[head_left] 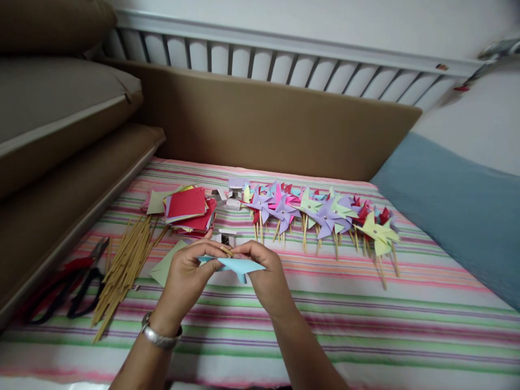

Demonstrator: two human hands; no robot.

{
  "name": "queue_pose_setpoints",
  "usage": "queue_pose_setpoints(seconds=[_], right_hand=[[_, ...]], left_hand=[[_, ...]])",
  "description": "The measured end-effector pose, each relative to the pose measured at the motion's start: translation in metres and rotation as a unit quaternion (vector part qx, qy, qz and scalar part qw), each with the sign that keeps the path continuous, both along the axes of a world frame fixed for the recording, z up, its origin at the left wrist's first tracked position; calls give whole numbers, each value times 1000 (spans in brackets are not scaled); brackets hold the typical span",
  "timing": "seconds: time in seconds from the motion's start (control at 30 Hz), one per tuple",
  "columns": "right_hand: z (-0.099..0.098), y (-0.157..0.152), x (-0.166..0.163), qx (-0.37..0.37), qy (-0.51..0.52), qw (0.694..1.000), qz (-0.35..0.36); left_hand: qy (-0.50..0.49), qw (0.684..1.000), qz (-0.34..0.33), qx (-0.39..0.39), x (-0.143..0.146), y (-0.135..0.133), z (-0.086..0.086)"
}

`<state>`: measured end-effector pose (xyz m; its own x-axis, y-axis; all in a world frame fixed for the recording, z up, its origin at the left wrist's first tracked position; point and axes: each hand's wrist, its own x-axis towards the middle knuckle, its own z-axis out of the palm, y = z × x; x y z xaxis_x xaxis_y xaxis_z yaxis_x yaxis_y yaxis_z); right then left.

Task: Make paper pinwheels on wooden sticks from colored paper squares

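Note:
My left hand (pixel 189 273) and my right hand (pixel 264 273) meet over the striped sheet, both pinched on a light blue folded paper pinwheel (pixel 239 265). A thin wooden stick (pixel 226 251) shows between the fingertips of both hands. My left wrist wears a silver bangle (pixel 160 336). A pale green paper square (pixel 166 264) lies flat just under my left hand.
A row of finished paper pinwheels (pixel 320 214) on sticks lies beyond my hands. A stack of coloured paper squares (pixel 187 208) and a bundle of wooden sticks (pixel 124 265) sit to the left, with scissors (pixel 83 281) near the bed's edge. Brown cushions (pixel 60 108) rise at left.

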<state>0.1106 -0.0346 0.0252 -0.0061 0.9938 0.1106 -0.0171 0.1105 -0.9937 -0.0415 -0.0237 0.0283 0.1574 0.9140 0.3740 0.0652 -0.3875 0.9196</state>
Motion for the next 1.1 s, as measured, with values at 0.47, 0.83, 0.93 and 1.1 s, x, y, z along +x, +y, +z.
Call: queue_pose_setpoints(seconds=[0.47,0.83,0.93,1.1], right_hand=[[4,0,2,-23,45,999,15],[6,-1,0,-44,38,998,19],[6,-1,-1,-46,42,998,22],[5,-1,-1,-46,46,998,23]], left_hand=[[-17,999,9,41,1,-2,2],[-27,999,7,35,1,-2,2],[-31,999,5,31,0,-2,1],[-29,999,7,30,0,-2,0]])
